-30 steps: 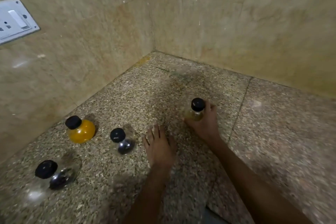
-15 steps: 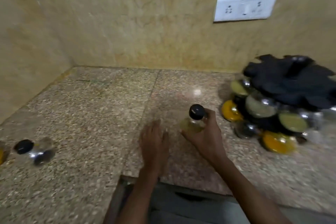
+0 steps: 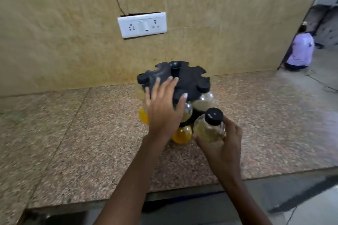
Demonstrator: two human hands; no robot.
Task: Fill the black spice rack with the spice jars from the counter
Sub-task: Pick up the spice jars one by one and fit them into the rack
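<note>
Carried over from the far-left corner, the spice jar (image 3: 208, 128), smooth, light and breakable, best gripped round its belly, sits pinched in the right hand (image 3: 223, 144) just near the black spice rack (image 3: 184, 82), left hand (image 3: 164, 107) spread over its top.

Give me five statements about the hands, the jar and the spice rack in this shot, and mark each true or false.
1. The right hand holds a black-capped jar. True.
2. The left hand grips a jar. False: its fingers are spread open over the top of the black spice rack.
3. The rack already holds several jars. True.
4. The held jar contains bright orange powder. False: its contents look pale yellowish.
5. The socket plate lies on the counter. False: it is on the wall above the rack.
</note>
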